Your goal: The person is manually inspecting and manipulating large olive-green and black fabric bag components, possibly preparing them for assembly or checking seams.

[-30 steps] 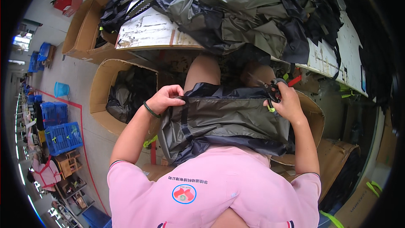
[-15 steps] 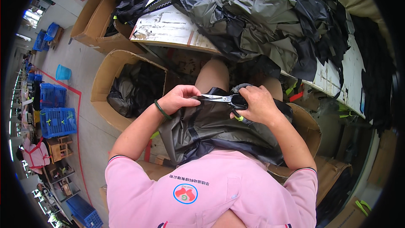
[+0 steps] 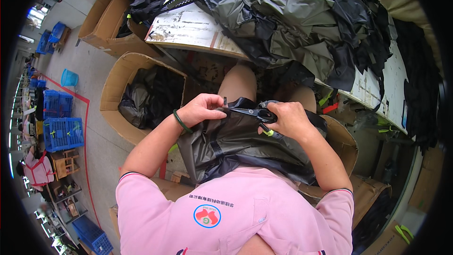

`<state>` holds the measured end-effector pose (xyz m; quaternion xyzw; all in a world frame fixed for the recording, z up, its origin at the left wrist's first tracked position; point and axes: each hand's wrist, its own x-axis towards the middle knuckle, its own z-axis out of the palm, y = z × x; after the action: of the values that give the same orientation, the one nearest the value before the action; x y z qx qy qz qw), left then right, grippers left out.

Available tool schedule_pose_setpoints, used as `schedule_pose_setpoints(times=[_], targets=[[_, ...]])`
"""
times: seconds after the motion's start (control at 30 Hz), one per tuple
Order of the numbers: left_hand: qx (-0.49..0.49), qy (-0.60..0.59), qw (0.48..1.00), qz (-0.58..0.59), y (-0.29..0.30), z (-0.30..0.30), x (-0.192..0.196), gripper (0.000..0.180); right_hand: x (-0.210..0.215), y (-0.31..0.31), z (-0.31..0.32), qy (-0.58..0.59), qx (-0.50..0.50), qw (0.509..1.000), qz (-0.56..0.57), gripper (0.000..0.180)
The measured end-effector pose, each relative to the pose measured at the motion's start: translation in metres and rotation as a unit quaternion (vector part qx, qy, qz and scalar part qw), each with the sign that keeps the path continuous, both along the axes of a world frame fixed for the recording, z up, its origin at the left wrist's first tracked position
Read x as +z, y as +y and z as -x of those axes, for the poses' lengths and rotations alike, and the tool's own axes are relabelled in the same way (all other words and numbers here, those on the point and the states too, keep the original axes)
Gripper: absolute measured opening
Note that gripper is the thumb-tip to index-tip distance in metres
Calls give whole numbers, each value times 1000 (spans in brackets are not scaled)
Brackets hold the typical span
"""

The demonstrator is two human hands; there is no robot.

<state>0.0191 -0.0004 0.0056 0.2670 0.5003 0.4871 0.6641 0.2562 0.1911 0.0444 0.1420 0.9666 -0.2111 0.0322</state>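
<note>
While both hands [image 3: 204, 108] grip: one scissors [image 3: 252, 112]

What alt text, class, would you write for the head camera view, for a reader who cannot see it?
Seen from above, a seated person in a pink shirt pinches dark fabric on the lap with the left hand, while the right hand works black scissors at its edge. Cardboard boxes and a table piled with dark fabric surround them.

Two hands — left hand [image 3: 200, 109], right hand [image 3: 288, 119] — meet on one dark garment [image 3: 236, 144]; one pair of scissors [image 3: 252, 112] above it; left of it, one open cardboard box [image 3: 115, 92] and two blue crates [image 3: 59, 120].
</note>
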Motion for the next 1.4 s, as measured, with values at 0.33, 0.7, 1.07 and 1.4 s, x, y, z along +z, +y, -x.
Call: schedule_pose_setpoints(times=[0.33,0.7,1.07,1.4], targets=[[-20,37,999,-16,3,0,-1,22,7,2,-4,10,-8,999,29,63],[-50,55,997,-31,5,-5,12,24,15,-5,1,-13,10,1000,27,64],[-167,328,925,-92,7,31,27,15,-16,37,-64,-31,-186,976,106,41],[-162,503,813,-243,103,-54,0,19,-75,50,-150,93,-329,915,213,34]])
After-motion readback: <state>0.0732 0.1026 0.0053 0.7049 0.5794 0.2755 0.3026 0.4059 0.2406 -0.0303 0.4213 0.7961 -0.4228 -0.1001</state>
